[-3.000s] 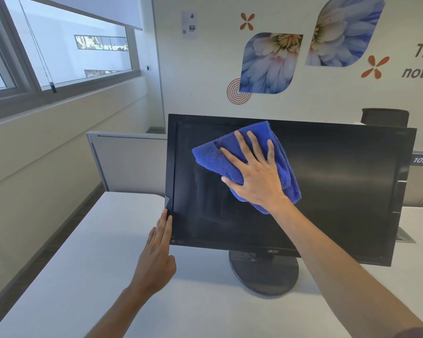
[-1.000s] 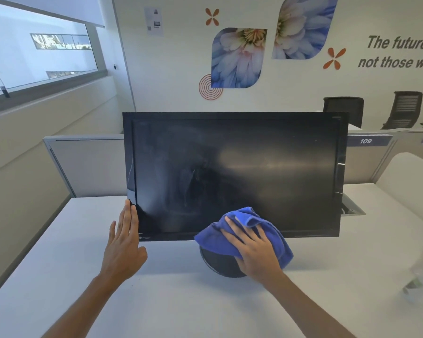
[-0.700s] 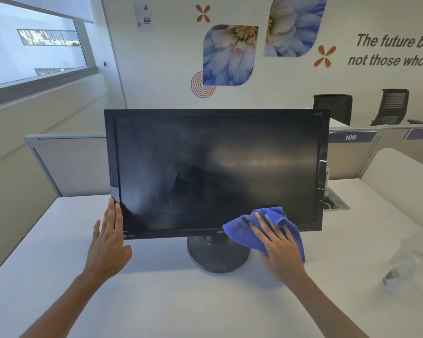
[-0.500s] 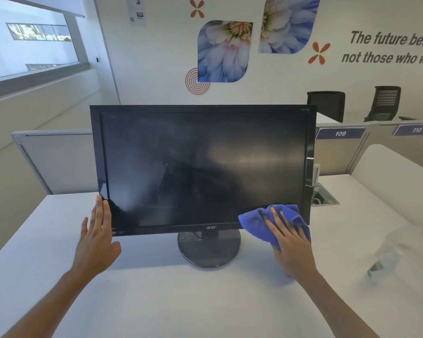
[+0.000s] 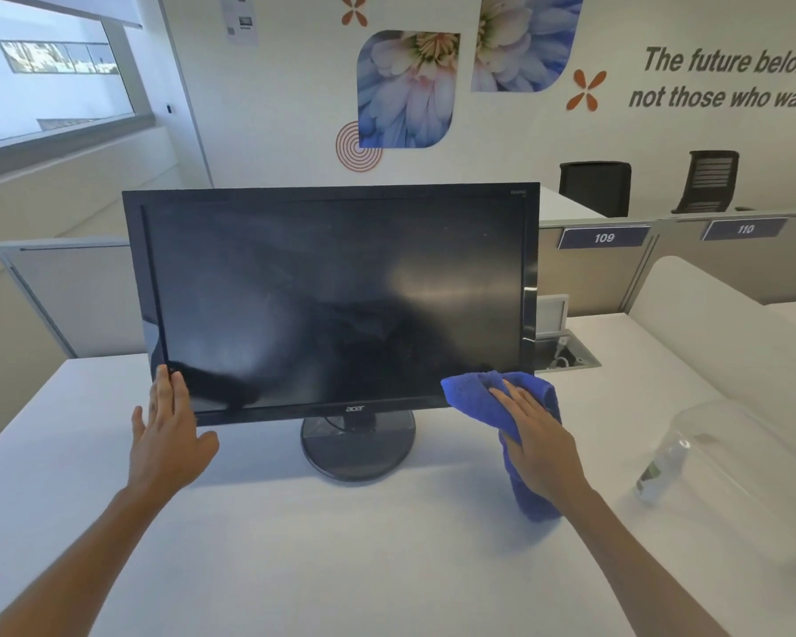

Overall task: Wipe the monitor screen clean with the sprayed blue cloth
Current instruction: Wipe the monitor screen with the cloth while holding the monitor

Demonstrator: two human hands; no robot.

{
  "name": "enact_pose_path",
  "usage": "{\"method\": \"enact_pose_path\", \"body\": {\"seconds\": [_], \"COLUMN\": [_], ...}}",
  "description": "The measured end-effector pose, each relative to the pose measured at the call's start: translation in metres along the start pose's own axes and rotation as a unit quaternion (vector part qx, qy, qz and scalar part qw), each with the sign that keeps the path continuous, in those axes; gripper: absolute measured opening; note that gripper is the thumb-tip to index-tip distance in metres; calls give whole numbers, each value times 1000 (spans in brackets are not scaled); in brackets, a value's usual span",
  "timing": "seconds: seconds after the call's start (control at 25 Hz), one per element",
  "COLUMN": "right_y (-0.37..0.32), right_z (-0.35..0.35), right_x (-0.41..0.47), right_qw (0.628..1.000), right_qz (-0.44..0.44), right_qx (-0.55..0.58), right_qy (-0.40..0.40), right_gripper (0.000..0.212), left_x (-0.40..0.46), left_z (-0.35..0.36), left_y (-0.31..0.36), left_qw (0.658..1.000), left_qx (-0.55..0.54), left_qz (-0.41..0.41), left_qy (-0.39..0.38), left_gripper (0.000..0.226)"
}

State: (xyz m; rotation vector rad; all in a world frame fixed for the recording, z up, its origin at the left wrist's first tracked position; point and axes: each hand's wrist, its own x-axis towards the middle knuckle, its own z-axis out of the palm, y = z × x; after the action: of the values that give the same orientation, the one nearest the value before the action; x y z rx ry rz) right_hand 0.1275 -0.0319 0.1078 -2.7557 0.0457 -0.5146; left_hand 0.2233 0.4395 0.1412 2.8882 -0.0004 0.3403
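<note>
A black monitor stands on a round base on the white desk; its dark screen shows faint smears. My right hand presses the blue cloth with straight fingers against the screen's bottom right corner, and part of the cloth hangs down below the hand. My left hand lies flat with straight fingers against the monitor's lower left bezel.
A clear spray bottle stands blurred on the desk at the right. A cable port sits behind the monitor's right edge. Grey partitions with numbered plates run along the desk's far side, with two office chairs beyond.
My right hand has slid the cloth from the screen's top left down to the bottom edge and then rightward to the bottom right corner. My left hand has stayed on the lower left bezel.
</note>
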Motion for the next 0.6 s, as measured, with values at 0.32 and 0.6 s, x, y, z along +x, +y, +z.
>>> {"method": "enact_pose_path", "body": {"seconds": [0.32, 0.6], "right_y": [-30, -38], "right_z": [-15, -42], "right_x": [-73, -109], "right_qw": [959, 887], "right_qz": [53, 143], "right_qx": [279, 438], "right_qy": [-20, -26], "right_gripper": [44, 23], "left_x": [-98, -157], "left_z": [24, 44], "left_y": [103, 194], "left_qw": [990, 939], "left_qx": [-134, -296], "left_qz": [-25, 88], "left_qy": [-26, -153], "left_gripper": [49, 40]}}
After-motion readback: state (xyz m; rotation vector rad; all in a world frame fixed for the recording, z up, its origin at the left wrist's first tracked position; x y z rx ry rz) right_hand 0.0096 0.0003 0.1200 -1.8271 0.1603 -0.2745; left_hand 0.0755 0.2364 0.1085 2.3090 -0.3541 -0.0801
